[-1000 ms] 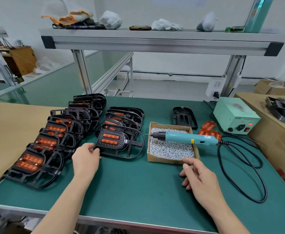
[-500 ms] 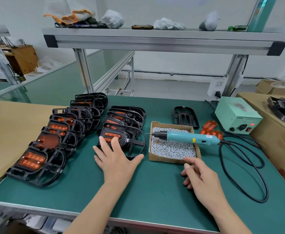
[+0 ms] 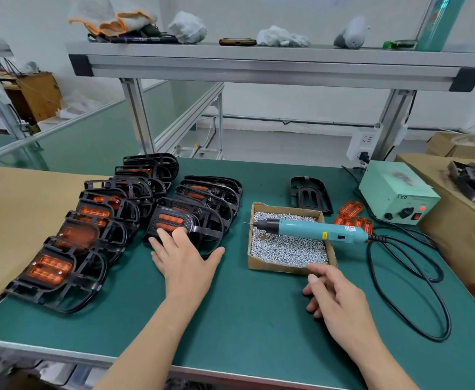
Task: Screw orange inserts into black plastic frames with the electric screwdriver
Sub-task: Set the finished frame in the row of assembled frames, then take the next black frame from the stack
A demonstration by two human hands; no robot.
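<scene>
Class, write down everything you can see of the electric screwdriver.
The electric screwdriver has a slim teal plastic-looking barrel, a black nose and a thin metal bit pointing left. Small yellow and white labels and a dark switch sit near its tail, where a black cable leaves and loops over the green mat. It lies roughly level across the cardboard box, nose over the screws, tail past the right rim. Neither hand touches it; the right hand is nearest.

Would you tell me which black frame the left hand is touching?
The front frame of the shorter row, next to the screw box; the left hand's fingers lie on its orange insert.
</scene>
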